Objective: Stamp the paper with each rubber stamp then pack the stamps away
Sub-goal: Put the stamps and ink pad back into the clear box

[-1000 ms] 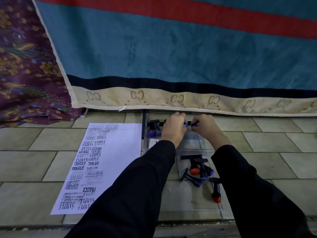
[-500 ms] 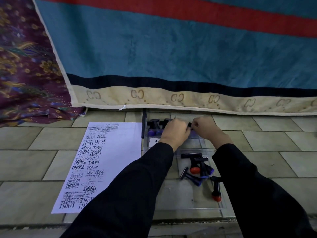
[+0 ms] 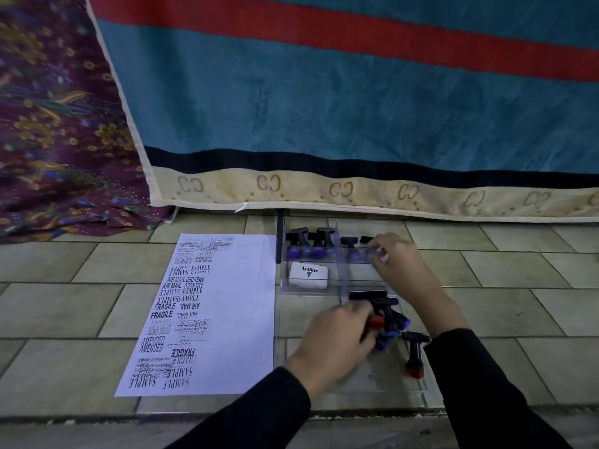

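Two hands over the clear case.
At the far stamp row is the right hand, on the near loose stamps the left hand; either grip too blurred to tell. To the left lies the paper.

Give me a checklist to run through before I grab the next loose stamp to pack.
1. Paper stamped: ok, many impressions show.
2. Ink pad stowed: ok, it lies in the clear box.
3. All stamps packed: not ok, loose stamps lie piled in front of the box, with one red-tipped stamp apart.
4. Left hand at the pile: ok; its grip cannot tell, blurred.
5. Right hand free: cannot tell, its fingers are at the box's far row.
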`<state>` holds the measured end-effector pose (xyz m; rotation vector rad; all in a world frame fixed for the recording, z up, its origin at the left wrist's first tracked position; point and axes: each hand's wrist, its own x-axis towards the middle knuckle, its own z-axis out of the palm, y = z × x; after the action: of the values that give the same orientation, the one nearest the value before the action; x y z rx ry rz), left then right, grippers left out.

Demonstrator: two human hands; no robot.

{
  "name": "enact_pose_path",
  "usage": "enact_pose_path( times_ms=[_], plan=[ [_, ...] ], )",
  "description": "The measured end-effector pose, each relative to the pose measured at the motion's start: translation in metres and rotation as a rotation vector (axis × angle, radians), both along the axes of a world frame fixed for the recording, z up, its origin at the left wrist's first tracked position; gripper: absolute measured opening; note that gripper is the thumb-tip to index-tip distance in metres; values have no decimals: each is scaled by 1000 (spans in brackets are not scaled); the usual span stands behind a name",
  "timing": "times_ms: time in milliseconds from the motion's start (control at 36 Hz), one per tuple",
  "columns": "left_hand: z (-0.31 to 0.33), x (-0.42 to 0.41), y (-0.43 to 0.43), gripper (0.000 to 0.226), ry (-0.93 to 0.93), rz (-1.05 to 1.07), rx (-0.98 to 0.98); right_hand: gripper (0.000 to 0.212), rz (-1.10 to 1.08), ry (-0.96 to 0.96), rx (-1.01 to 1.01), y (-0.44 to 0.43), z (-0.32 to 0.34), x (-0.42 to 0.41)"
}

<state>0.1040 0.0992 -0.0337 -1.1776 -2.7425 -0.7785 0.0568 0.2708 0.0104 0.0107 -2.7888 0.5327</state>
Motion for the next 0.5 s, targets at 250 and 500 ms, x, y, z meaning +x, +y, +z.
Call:
enact_pose_path(
  times_ms=[250,500],
  plan=[
    [-9,25,10,39,12,-57,-134,24,35,-247,77,-19,-7,65],
    [-3,28,10,27,218,-60,-376,27,71,-341,139,-21,-11,66]
  ],
)
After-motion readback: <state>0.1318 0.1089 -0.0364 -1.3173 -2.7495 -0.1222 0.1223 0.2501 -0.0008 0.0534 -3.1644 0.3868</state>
